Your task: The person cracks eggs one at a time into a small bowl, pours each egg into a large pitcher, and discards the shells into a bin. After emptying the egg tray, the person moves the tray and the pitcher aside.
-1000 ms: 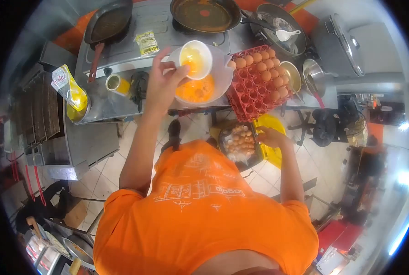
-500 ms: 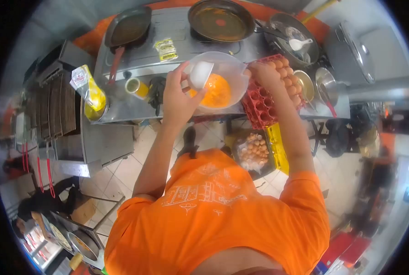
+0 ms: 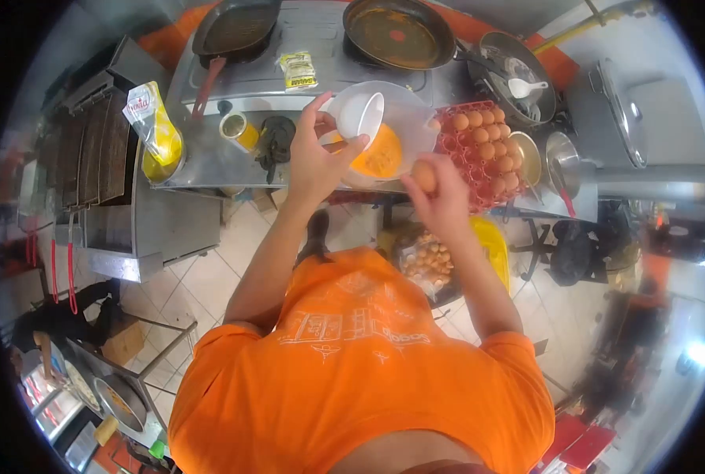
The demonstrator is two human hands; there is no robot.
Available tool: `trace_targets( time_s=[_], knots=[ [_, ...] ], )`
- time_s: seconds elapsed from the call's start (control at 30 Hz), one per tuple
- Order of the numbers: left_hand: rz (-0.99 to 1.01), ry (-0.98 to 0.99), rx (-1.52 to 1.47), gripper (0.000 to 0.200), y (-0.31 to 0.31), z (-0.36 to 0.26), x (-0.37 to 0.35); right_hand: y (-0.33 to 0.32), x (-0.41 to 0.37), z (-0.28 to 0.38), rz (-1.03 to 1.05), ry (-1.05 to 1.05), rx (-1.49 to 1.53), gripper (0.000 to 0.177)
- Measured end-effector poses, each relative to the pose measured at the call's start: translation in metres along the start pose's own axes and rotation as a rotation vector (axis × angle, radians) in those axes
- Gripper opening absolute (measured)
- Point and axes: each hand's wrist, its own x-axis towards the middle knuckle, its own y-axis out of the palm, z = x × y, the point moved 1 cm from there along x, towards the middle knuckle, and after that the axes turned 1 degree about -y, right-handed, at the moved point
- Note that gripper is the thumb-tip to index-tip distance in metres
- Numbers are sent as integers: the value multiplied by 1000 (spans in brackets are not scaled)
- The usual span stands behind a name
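My left hand [image 3: 319, 150] is closed around a small white bowl [image 3: 354, 120], tilted over a large translucent plastic bowl [image 3: 410, 101]. Orange-yellow beaten egg [image 3: 382, 156] covers part of the large bowl's bottom. Just in front of that bowl's right side, my right hand [image 3: 445, 196] grips a brown egg [image 3: 424, 176] between thumb and fingers. To the right of the bowl stands a red egg tray [image 3: 452, 144], with several brown eggs [image 3: 492, 132] filling mostly its right side.
Behind the bowl are a frying pan [image 3: 400, 35], a square pan [image 3: 234, 28] and a yellow packet [image 3: 298, 71] on the stove. A yellow pouch [image 3: 159, 130] and an open can [image 3: 240, 133] stand left. Below the counter, a bin [image 3: 427, 265] holds eggshells.
My right hand has moved from the egg tray toward me and now has an egg in it. The white bowl has turned so more of its inside shows.
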Motion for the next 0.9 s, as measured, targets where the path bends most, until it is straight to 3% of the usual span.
trace_targets(
  time_s=[0.07,0.13,0.2,0.23,0.3,0.37,0.4,0.47,0.53,0.8,0.9],
  knots=[
    [17,11,68,81,4,-4,1,16,-5,1,17,-180,-210,37],
    [48,11,32,82,7,-1,2,19,-7,-3,108,-56,-204,36],
    [66,9,-6,82,7,3,5,13,-4,-10,-92,-69,-109,32],
    [78,-1,16,80,8,6,5,11,-3,-11,-91,-67,-110,32],
    [95,-11,34,78,14,12,3,3,0,-17,-66,369,544,31],
    [195,-227,-339,73,32,15,-2,-21,14,-3,-18,415,719,32],
    [201,-228,-342,73,38,13,-4,-32,21,3,33,457,895,33],
    [302,-376,-475,68,52,8,-10,-42,31,2,90,429,775,37],
    [334,-402,-520,68,64,8,-16,-46,40,7,83,75,209,35],
    [398,-438,-573,69,87,-3,-31,-64,45,10,154,51,-27,33],
    [437,-451,-578,71,94,0,-33,-77,49,32,178,170,-241,33]
  ],
)
